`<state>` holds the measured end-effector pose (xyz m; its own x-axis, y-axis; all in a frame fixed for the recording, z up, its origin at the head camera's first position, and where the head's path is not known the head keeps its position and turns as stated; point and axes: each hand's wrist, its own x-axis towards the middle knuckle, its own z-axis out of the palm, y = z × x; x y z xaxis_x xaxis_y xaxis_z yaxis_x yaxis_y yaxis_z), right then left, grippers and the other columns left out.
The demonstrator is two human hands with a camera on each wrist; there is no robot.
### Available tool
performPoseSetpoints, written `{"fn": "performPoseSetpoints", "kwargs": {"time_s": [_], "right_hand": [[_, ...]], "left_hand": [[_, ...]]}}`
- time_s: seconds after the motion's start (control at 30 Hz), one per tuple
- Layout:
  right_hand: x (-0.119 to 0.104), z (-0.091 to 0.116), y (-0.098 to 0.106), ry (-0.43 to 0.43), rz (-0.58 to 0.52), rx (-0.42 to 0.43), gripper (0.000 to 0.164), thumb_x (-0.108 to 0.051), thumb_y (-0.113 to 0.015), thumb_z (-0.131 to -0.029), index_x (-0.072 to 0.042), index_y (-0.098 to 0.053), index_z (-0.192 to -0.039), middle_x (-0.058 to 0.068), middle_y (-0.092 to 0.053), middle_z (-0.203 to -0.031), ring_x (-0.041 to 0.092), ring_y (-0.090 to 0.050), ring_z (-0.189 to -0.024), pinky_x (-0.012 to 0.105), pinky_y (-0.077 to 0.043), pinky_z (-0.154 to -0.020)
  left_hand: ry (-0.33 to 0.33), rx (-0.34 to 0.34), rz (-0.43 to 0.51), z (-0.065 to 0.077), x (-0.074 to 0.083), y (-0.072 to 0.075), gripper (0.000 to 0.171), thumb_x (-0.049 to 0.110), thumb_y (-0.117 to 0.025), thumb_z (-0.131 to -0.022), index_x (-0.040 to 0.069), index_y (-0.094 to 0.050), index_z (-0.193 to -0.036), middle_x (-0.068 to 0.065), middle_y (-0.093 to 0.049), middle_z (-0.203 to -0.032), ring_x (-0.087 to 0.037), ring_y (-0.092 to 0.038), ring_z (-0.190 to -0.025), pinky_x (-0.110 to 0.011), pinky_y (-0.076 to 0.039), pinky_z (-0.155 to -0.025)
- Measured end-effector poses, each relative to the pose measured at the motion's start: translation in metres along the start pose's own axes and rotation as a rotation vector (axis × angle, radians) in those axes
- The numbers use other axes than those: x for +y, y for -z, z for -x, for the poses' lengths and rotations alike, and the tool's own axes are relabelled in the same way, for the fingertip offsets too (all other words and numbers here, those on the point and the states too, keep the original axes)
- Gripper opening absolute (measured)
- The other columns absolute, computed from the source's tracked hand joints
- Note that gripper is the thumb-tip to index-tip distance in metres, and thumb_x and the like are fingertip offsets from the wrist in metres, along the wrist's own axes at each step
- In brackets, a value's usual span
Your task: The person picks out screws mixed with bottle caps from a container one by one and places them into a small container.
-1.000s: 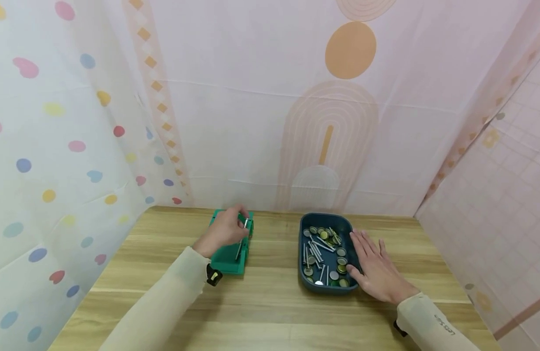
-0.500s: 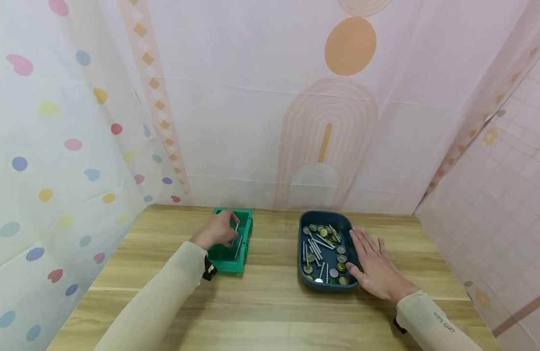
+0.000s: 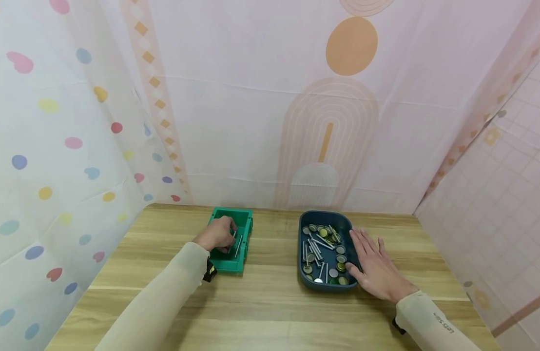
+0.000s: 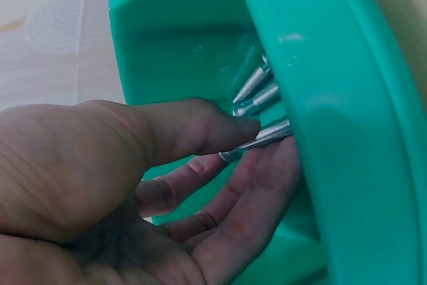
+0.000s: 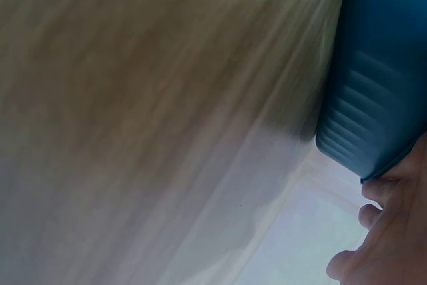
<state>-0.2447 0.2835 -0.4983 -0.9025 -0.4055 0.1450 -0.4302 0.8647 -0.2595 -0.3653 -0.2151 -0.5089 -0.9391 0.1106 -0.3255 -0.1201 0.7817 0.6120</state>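
Note:
My left hand (image 3: 218, 233) reaches down into a green plastic bin (image 3: 230, 266). In the left wrist view its thumb and fingers pinch a silver nail (image 4: 267, 134), whose head shows by the thumb tip. Two more nails (image 4: 252, 85) lie beside it against the bin's wall, partly hidden by the rim. On the right, my right hand (image 3: 377, 270) lies with fingers extended along the right rim of a dark blue box (image 3: 329, 287). Inside the box are several silver nails (image 3: 315, 249) at its middle and several round bottle caps (image 3: 341, 259), gold and silver.
Both containers stand on a wood-grain table (image 3: 270, 312), the green bin near the back left, the blue box right of centre. A patterned cloth (image 3: 235, 122) hangs behind the table and along both sides.
My left hand has moved down and slightly left, lowering a nail from above the green bin into it. The right hand has stayed at the blue box.

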Motion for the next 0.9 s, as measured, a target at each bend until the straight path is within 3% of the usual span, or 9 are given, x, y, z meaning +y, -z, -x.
{"fn": "performPoseSetpoints", "kwargs": {"time_s": [0.27, 0.3, 0.4, 0.43, 0.5, 0.63, 0.7, 0.9], "right_hand": [[0.000, -0.003, 0.000, -0.002, 0.011, 0.000, 0.089, -0.044, -0.062, -0.118, -0.002, -0.021, -0.185, 0.023, -0.022, -0.194, 0.052, -0.019, -0.180, 0.086, -0.013, -0.139], [0.000, -0.003, 0.000, -0.002, 0.011, -0.002, 0.089, -0.044, -0.062, -0.118, -0.003, -0.021, -0.185, 0.023, -0.022, -0.194, 0.052, -0.019, -0.180, 0.087, -0.013, -0.139], [0.000, -0.004, -0.001, 0.001, 0.013, -0.005, 0.089, -0.045, -0.061, -0.119, -0.002, -0.021, -0.185, 0.023, -0.021, -0.195, 0.052, -0.020, -0.180, 0.086, -0.014, -0.139], [0.000, -0.004, -0.001, 0.001, 0.013, -0.004, 0.089, -0.045, -0.061, -0.119, -0.002, -0.021, -0.185, 0.023, -0.021, -0.195, 0.053, -0.019, -0.180, 0.086, -0.014, -0.139], [-0.001, -0.004, -0.002, 0.000, 0.015, -0.002, 0.089, -0.045, -0.061, -0.119, -0.002, -0.021, -0.185, 0.023, -0.021, -0.195, 0.052, -0.020, -0.180, 0.086, -0.013, -0.139], [-0.002, -0.006, -0.003, 0.002, 0.012, 0.002, 0.089, -0.044, -0.061, -0.119, -0.001, -0.021, -0.185, 0.023, -0.022, -0.194, 0.052, -0.020, -0.180, 0.087, -0.013, -0.138], [-0.002, -0.006, -0.003, 0.002, 0.009, 0.001, 0.088, -0.043, -0.061, -0.119, -0.001, -0.021, -0.185, 0.023, -0.022, -0.194, 0.053, -0.020, -0.180, 0.087, -0.013, -0.138], [-0.002, -0.007, -0.002, 0.008, 0.020, 0.003, 0.088, -0.043, -0.061, -0.119, -0.002, -0.020, -0.185, 0.024, -0.023, -0.194, 0.053, -0.021, -0.180, 0.087, -0.013, -0.138]], "left_hand": [[-0.047, -0.013, -0.055, 0.016, 0.006, 0.001, 0.041, -0.001, -0.077, -0.105, -0.007, -0.066, -0.144, -0.029, -0.074, -0.121, -0.028, -0.081, -0.077, -0.038, -0.071, -0.066], [-0.032, -0.020, -0.035, 0.007, -0.001, 0.000, 0.041, -0.001, -0.077, -0.105, -0.008, -0.066, -0.143, -0.030, -0.073, -0.119, -0.029, -0.082, -0.077, -0.039, -0.071, -0.066], [-0.035, -0.008, -0.024, 0.005, -0.004, 0.001, 0.040, 0.002, -0.078, -0.105, -0.005, -0.067, -0.143, -0.027, -0.075, -0.119, -0.029, -0.082, -0.078, -0.040, -0.071, -0.067], [-0.070, 0.000, -0.026, 0.001, -0.010, 0.000, 0.039, 0.005, -0.080, -0.105, -0.004, -0.068, -0.142, -0.025, -0.076, -0.118, -0.027, -0.082, -0.077, -0.038, -0.071, -0.067], [-0.093, 0.020, -0.057, 0.015, 0.002, 0.004, 0.038, 0.006, -0.079, -0.107, -0.005, -0.069, -0.141, -0.025, -0.077, -0.117, -0.027, -0.082, -0.076, -0.039, -0.071, -0.068], [-0.112, 0.063, -0.098, 0.060, 0.040, 0.018, 0.034, 0.007, -0.078, -0.109, -0.007, -0.069, -0.139, -0.026, -0.078, -0.120, -0.025, -0.082, -0.076, -0.038, -0.070, -0.073], [-0.088, 0.085, -0.107, 0.082, 0.062, 0.024, 0.033, 0.005, -0.076, -0.109, -0.008, -0.069, -0.139, -0.028, -0.078, -0.122, -0.027, -0.082, -0.077, -0.039, -0.069, -0.074], [-0.103, 0.139, -0.106, 0.096, 0.076, 0.025, 0.034, 0.008, -0.074, -0.110, -0.006, -0.069, -0.140, -0.023, -0.080, -0.115, -0.027, -0.079, -0.079, -0.033, -0.061, -0.069]]}}
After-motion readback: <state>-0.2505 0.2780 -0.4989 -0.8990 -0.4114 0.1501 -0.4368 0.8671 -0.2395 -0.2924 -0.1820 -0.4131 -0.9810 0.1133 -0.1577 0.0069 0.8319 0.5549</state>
